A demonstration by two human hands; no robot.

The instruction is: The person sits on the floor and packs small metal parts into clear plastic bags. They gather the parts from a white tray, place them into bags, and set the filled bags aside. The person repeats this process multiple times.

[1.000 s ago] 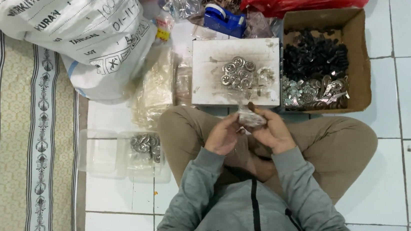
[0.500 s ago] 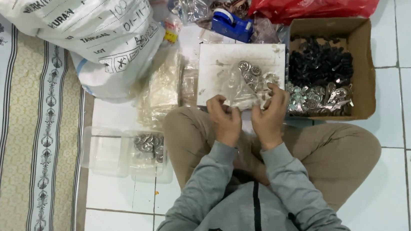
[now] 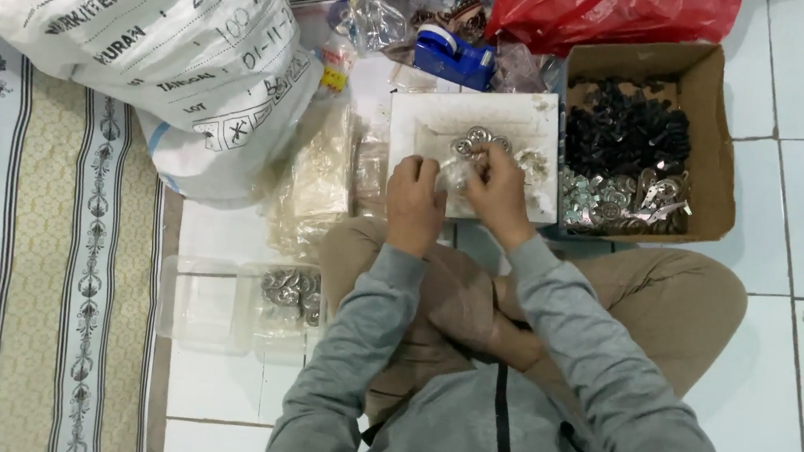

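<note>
The person sits cross-legged on the white tiled floor, and both hands are up over the flat white tray in front of the knees. The left hand and the right hand are close together. Between them they pinch a small clear plastic bag. The fingers of both hands are curled in and grip the bag, one hand at each side. It looks like they hold it this way to keep it steady right over the tray, so any small piece that drops lands on the tray and not on the floor.

The bag is small and crumpled, so I cannot tell which way its mouth points. Its long side seems to run from one hand to the other, left to right.

A little heap of shiny silver metal rings lies on the tray, just past the fingers. The tray sits close so the hands can reach it without stretching.

To the right is a brown cardboard box, with black pieces at the back and silver ones at the front. By the left knee is a clear plastic tub with more silver pieces. A big white sack, a blue tape holder and a red plastic bag are farther away.
</note>
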